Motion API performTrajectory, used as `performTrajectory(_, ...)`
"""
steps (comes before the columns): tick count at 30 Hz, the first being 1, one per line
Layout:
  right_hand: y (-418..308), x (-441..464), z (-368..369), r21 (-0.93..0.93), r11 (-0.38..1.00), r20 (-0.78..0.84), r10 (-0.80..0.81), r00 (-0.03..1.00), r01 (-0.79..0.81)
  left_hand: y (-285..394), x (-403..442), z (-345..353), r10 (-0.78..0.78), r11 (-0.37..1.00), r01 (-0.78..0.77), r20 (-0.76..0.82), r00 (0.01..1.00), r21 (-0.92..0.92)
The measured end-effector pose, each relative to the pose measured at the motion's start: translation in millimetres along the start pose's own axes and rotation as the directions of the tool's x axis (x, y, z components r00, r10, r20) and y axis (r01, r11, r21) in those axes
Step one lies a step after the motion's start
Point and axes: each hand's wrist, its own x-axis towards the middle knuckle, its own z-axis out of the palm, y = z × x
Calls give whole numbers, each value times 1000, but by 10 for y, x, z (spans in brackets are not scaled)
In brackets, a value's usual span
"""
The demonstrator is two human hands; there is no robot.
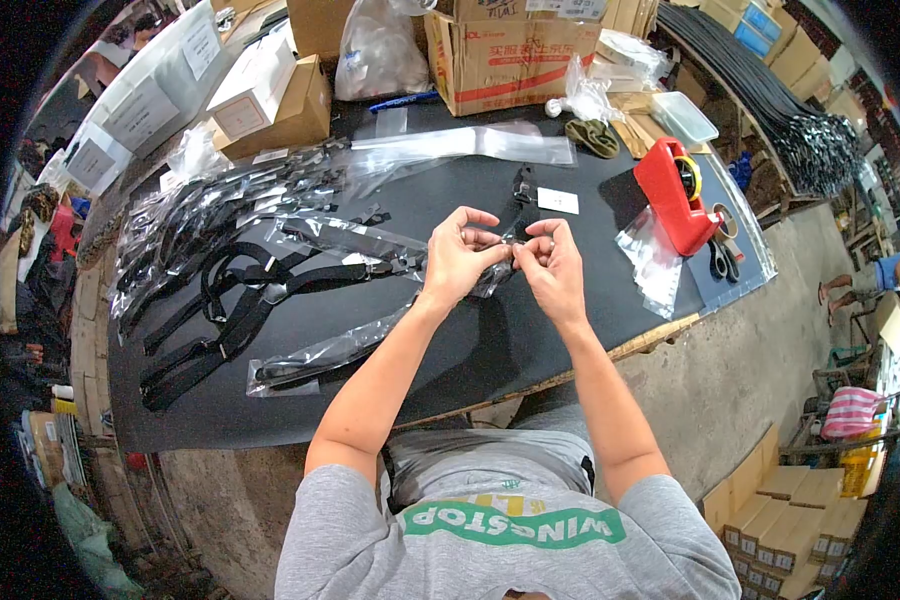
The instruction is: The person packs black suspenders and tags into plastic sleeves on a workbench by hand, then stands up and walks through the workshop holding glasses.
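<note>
Nearest to the camera is a grey shirt (pixel 510 535), which bears a green band with the word WINGSTOP, seen upside down. From its sleeves two bare forearms reach over a black table (pixel 440 385), and both hands meet above the middle of it. Left hand (pixel 460 258) and right hand (pixel 550 268) are closed by their fingertips on a black strap (pixel 522 212), thumbs against forefingers, tips almost touching each other. Which small part they pinch is too small to tell. The strap is between the hands: its far end lies on the table beyond the fingers, and something dark and shiny shows under the left hand. Just beside this far end, on the right, is a white card (pixel 558 201).

To the left of the hands lie some loose straps (pixel 225 335), crossing one another, and a bagged strap (pixel 340 350) is nearer to the table's front edge. Farther back, a heap of bagged straps (pixel 225 205) spreads on the left side. Beyond the hands, clear bags (pixel 460 148) lie flat, with a blue pen (pixel 404 101) behind them and a carton (pixel 515 60) standing at the back. On the right stands a red tape dispenser (pixel 668 195); small bags (pixel 655 270) are near its foot, and scissors (pixel 722 262) lie beside it.
</note>
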Motion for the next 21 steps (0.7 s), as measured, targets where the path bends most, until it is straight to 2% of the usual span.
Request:
performTrajectory(7, 24, 4, 42, 48, 999, -75, 24, 997, -20, 18, -11, 16, 13, 1000, -13, -4, 1000, 2)
performTrajectory(14, 7, 37, 10, 6, 998, -101, 68, 993, -67, 18, -11, 28, 40, 999, -40, -2, 999, 28)
performTrajectory(20, -84, 98, -116, -52, 966, -27, 252, 967, -253, 14, -5, 23, 48, 998, -48, 6, 999, 34)
performTrajectory(21, -107, 104, -135, -113, 955, -27, 274, 961, -275, 17, -3, 19, 52, 998, -52, 13, 999, 28)
